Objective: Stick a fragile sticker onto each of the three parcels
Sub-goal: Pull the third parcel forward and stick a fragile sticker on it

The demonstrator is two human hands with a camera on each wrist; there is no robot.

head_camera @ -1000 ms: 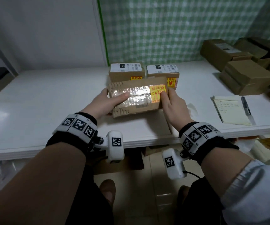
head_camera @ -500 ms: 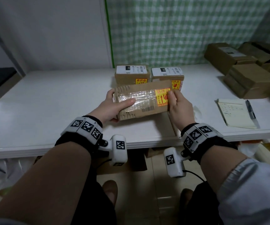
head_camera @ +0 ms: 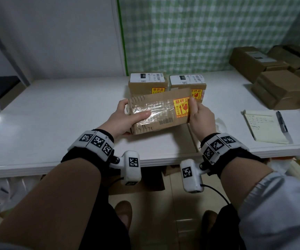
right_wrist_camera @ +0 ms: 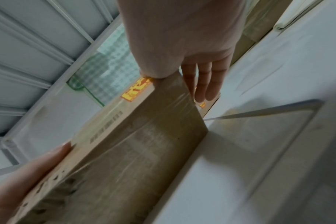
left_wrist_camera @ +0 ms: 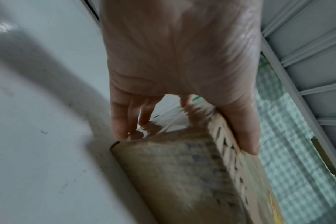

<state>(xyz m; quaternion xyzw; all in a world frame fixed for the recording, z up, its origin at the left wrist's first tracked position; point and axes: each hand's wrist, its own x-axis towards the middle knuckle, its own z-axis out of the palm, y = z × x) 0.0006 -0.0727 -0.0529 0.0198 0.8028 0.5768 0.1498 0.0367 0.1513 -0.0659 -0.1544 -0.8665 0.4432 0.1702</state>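
I see the white table (head_camera: 55,112) first. Just above its near edge, my left hand (head_camera: 125,118) and right hand (head_camera: 202,117) clasp the flat brown tape-wrapped cardboard parcel (head_camera: 156,114) by its ends, thumbs curled over. Its yellow-and-red fragile sticker (head_camera: 181,107) sits beside my right thumb.

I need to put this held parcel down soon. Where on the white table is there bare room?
The widest bare stretch of the white table lies left of the two stickered cardboard boxes. A smaller patch lies between those boxes and the yellow notepad. The far right is crowded with stacked brown cartons.
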